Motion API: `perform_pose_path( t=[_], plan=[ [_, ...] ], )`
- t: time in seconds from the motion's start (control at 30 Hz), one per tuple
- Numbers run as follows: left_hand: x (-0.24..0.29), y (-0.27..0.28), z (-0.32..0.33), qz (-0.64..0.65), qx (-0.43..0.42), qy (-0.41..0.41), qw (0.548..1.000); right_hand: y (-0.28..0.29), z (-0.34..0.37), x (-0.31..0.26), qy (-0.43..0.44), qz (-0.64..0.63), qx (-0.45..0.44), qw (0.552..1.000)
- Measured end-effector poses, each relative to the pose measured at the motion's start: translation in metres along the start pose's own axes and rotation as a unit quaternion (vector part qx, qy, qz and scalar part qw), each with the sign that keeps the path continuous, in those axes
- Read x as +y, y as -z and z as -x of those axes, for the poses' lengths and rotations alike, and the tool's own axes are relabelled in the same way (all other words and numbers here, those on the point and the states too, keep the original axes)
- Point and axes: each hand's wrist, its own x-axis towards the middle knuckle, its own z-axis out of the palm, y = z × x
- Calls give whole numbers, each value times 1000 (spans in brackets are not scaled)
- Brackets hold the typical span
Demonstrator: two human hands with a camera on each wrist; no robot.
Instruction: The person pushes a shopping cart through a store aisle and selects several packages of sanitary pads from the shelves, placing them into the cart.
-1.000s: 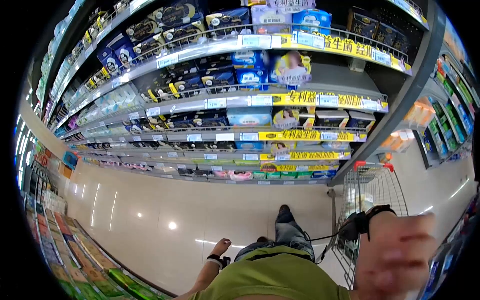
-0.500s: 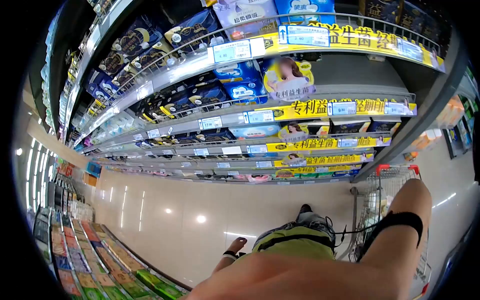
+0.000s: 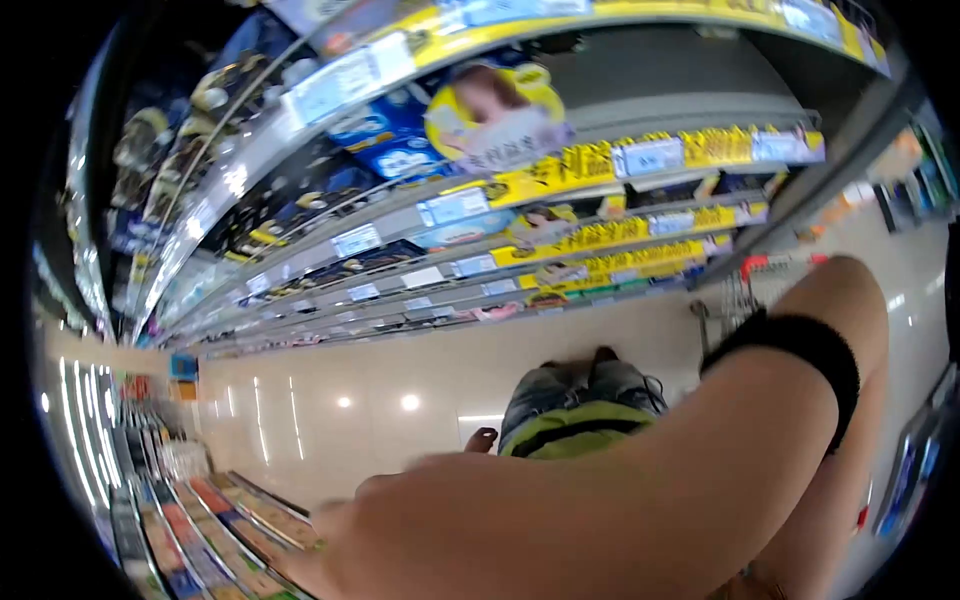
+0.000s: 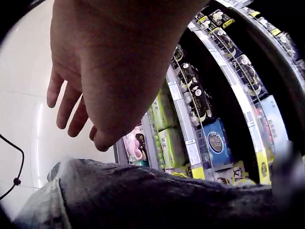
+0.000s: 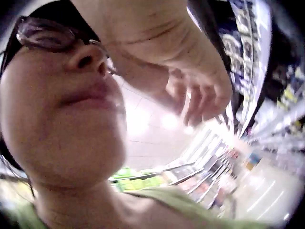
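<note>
My left hand (image 3: 482,440) hangs low beside my jeans. In the left wrist view that hand (image 4: 95,90) has its fingers extended loosely downward and holds nothing. My right arm is bent across my front, and the right hand (image 3: 400,530) is large and blurred at the lower left of the head view. Seen from the right wrist, the right hand (image 5: 190,86) is raised close to the person's face, with loosely bent fingers and nothing in them. A black band (image 3: 800,345) circles the right arm.
Shelves (image 3: 690,95) of packaged goods with yellow label strips (image 3: 650,155) rise in front. A shopping cart with a red handle (image 3: 780,264) stands at the right, by the shelf end. Another display (image 3: 215,520) of packs is at the lower left. Pale tiled floor (image 3: 370,380) lies between.
My right hand has swung from beside the cart leftward across my front, close to the head camera. The view has shifted nearer to the shelves. My left hand stays low.
</note>
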Motion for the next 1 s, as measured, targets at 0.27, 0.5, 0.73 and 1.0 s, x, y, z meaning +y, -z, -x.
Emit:
perform_pose_path(
  t=[0.27, 0.5, 0.73, 1.0],
  plan=[
    [-67, 18, -21, 73, -36, 27, 996, -8, -6, -1, 19, 66, -2, 998],
    [-37, 36, -17, 72, -18, -3, 997, 21, -11, -5, 22, 178, -24, 984],
    [-39, 42, -25, 2, 1, -18, 1000, 40, -19, -17, 42, 284, -38, 957],
    [-1, 78, -17, 16, 50, -96, 994, 87, 10, 12, -200, 280, -3, 939]
  ],
)
